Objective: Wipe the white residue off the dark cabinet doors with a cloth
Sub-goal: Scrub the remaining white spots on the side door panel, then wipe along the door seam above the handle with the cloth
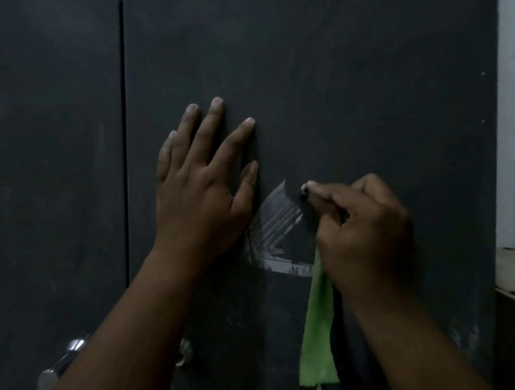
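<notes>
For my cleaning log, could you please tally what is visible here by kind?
Hands: 2, left flat on the door, right gripping the cloth
Cabinet doors: 2
Green cloth: 1
White residue patch: 1
Metal handle: 1
Total: 7

Left hand (202,180) is flat out, palm facing away from the camera, all four fingers straight and slightly fanned, pointing up, thumb lying alongside on the right edge. Fingertips look a bit pale and dusty. Its bare forearm runs up from the bottom left at a slant, wrist pretty much in line with the hand. Right hand (365,227) is the opposite, curled into a loose fist, knuckles toward the camera, with the index finger and thumb reaching out to the left and pinched together at the tips. Right forearm comes in from the bottom right corner, wrist bent a little inward.
</notes>
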{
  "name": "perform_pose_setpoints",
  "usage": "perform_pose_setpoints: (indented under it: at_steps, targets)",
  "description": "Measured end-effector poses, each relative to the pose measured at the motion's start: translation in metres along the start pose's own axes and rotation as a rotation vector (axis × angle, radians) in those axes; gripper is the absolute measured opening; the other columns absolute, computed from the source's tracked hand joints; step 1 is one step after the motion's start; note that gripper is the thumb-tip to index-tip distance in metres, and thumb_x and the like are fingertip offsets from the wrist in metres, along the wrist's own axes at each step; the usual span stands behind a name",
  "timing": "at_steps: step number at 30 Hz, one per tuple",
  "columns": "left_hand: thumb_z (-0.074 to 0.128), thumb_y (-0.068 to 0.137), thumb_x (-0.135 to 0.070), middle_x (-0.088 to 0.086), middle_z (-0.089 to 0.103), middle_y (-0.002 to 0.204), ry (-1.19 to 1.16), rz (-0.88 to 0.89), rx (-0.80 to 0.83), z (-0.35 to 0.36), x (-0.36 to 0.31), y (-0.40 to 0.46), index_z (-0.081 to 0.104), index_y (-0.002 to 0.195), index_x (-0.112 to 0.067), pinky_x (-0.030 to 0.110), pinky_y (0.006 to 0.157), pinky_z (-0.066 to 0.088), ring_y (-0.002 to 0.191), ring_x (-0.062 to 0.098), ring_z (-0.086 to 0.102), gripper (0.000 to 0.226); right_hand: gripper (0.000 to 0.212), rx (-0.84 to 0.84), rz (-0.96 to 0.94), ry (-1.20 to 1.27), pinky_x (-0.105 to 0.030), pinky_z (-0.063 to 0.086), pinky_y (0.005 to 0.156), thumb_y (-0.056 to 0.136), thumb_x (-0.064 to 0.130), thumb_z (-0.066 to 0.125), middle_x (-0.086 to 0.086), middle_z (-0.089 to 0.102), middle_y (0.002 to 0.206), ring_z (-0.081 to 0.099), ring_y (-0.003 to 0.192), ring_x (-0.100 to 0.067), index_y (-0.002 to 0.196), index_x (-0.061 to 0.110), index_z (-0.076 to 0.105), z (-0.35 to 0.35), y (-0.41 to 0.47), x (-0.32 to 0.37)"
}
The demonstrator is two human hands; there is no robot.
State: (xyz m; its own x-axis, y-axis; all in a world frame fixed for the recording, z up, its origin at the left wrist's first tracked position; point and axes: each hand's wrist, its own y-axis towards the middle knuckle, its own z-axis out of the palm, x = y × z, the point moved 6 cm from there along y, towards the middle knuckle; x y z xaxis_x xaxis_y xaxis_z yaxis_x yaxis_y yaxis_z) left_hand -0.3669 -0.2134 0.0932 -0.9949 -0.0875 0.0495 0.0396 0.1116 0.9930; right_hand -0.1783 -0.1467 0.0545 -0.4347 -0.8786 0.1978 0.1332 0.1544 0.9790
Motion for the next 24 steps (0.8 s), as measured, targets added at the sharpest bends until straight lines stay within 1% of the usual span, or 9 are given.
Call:
perform_pose_setpoints:
  at_steps: [6,9,11,12,14,16,17,20,24]
  targets:
    - [0.045,0.104,-0.049,-0.002,0.020,0.173,-0.034,-0.026,0.037,-0.005,0.000,-0.007,0.041,0.157,-0.035,0.041,0.129,0.007,0.161,0.020,0.008,0.055,0.014,-0.099,0.001,-0.045,-0.041,0.053,0.056,0.099,0.028,0.066,-0.002,0.054,0.087,0.055,0.070,-0.023,0.096,0.022,0.078,0.016,0.037,0.020]
    - [0.049,0.104,-0.046,-0.002,0.027,0.170,-0.116,-0.080,0.033,-0.010,-0.002,-0.012,0.049,0.152,-0.032,0.045,0.129,0.013,0.160,0.019,0.013,0.051,0.013,-0.019,-0.076,-0.051,-0.038,0.048,0.051,0.099,0.026,0.064,0.000,0.047,0.084,0.050,0.063,-0.024,0.100,0.024,0.077,0.023,-0.002,0.029]
    - [0.058,0.103,-0.040,0.000,0.044,0.161,-0.221,-0.118,-0.005,-0.018,-0.003,-0.020,0.060,0.144,-0.027,0.046,0.125,0.025,0.155,0.019,0.028,0.043,0.010,0.076,-0.074,-0.018,-0.039,0.047,0.050,0.098,0.024,0.068,0.003,0.045,0.081,0.049,0.060,-0.023,0.099,0.024,0.078,0.025,-0.033,0.025]
    - [0.064,0.101,-0.035,0.000,0.057,0.150,-0.285,-0.137,-0.050,-0.024,-0.004,-0.027,0.066,0.136,-0.024,0.042,0.120,0.034,0.147,0.019,0.042,0.036,0.008,0.101,-0.043,0.022,-0.038,0.047,0.051,0.097,0.023,0.071,0.004,0.045,0.078,0.049,0.059,-0.021,0.095,0.022,0.079,0.023,-0.042,0.020]
    - [0.073,0.098,-0.029,-0.006,0.074,0.115,-0.454,-0.241,-0.139,-0.036,-0.007,-0.045,0.076,0.114,-0.020,0.028,0.096,0.053,0.112,0.010,0.066,0.019,0.007,0.108,0.067,0.172,-0.031,0.050,0.057,0.091,0.016,0.079,0.006,0.053,0.075,0.055,0.062,-0.011,0.091,0.023,0.082,0.017,-0.046,0.009]
    - [0.076,0.095,-0.028,-0.011,0.077,0.090,-0.710,-0.419,-0.092,-0.037,-0.013,-0.067,0.080,0.098,-0.022,0.019,0.073,0.058,0.085,0.002,0.073,0.007,0.012,0.090,0.213,0.367,-0.021,0.055,0.068,0.088,0.016,0.082,0.010,0.067,0.083,0.068,0.076,-0.006,0.095,0.026,0.082,0.010,-0.044,0.006]
    - [0.076,0.094,-0.028,-0.010,0.078,0.085,-0.847,-0.506,-0.024,-0.033,-0.020,-0.077,0.081,0.095,-0.022,0.019,0.068,0.058,0.081,0.003,0.074,0.008,0.011,0.072,0.271,0.465,-0.022,0.058,0.072,0.087,0.019,0.082,0.009,0.072,0.087,0.071,0.082,-0.004,0.095,0.027,0.081,0.007,-0.044,0.008]
    - [0.075,0.091,-0.030,-0.002,0.081,0.094,-1.203,-0.706,0.127,-0.023,-0.040,-0.099,0.084,0.102,-0.017,0.022,0.076,0.061,0.093,0.014,0.078,0.019,0.007,0.044,0.357,0.646,-0.020,0.059,0.071,0.087,0.024,0.082,0.010,0.077,0.089,0.075,0.085,-0.006,0.092,0.028,0.078,0.004,-0.051,0.023]
    - [0.077,0.090,-0.023,0.003,0.081,0.104,-1.362,-0.804,0.125,-0.023,-0.043,-0.105,0.082,0.110,-0.019,0.028,0.084,0.062,0.102,0.018,0.077,0.021,0.014,0.160,0.342,0.693,-0.017,0.057,0.077,0.095,0.016,0.072,0.008,0.076,0.098,0.074,0.092,-0.005,0.101,0.027,0.079,0.010,-0.054,0.038]
